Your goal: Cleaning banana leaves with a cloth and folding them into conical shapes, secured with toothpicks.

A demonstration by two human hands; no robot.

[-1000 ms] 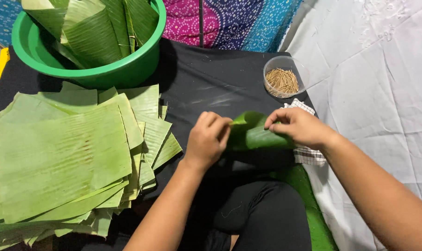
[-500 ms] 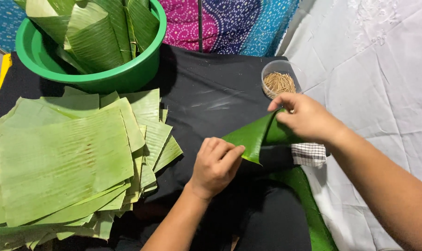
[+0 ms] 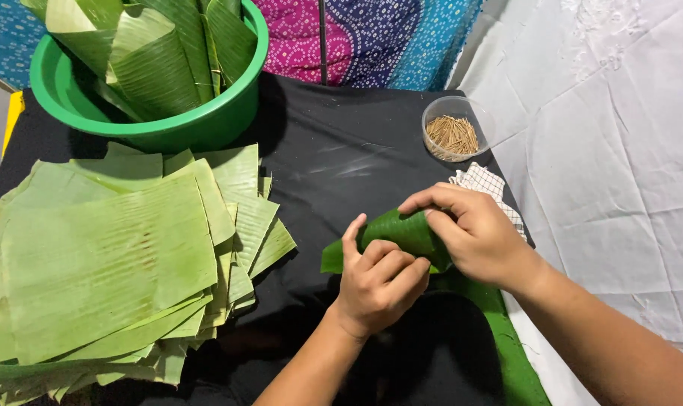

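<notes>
A folded green banana leaf piece is held between both hands above the black cloth. My left hand curls its fingers against the leaf's near side, thumb raised beside the fold. My right hand grips the leaf's right end from above, fingers pressing the fold. Part of the leaf is hidden under my right palm. A checked cloth lies just behind my right hand.
A thick stack of flat banana leaf sheets lies at the left. A green basin with rolled leaves stands at the back left. A small clear bowl of thin wooden sticks sits at the back right. White cloth covers the right side.
The leaf piece, earlier lifted and half open, is now folded tighter and lower. My left hand moved up against it and my right hand came down over its right end.
</notes>
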